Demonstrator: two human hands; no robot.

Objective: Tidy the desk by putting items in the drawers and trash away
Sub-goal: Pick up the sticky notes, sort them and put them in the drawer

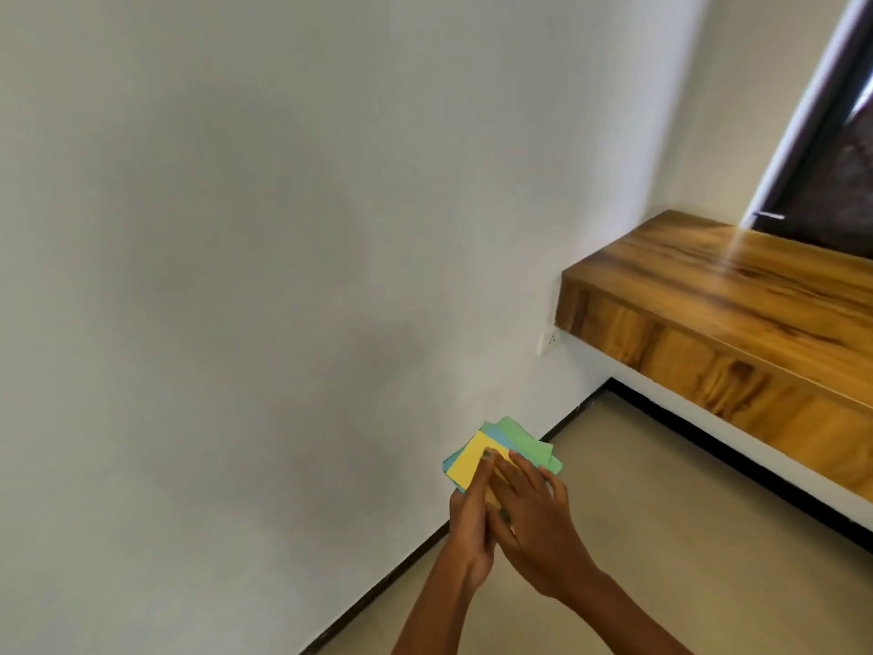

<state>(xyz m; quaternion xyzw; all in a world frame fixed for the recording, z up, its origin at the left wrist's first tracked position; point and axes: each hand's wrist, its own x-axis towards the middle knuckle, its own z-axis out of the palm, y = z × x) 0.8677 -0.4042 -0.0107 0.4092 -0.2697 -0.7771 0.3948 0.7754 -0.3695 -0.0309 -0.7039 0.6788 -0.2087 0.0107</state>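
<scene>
A small stack of coloured paper sheets, yellow on top with blue and green beneath, is held in the air in front of the white wall. My left hand grips the stack from below and the left side. My right hand lies over the top of the yellow sheet, fingers pressed on it. The wooden desk with drawer fronts juts from the wall at the right, its drawers closed.
A white wall fills the left and middle. A wall socket sits just under the desk's left end. Beige floor tiles with a black skirting line run below. A dark window frame stands behind the desk.
</scene>
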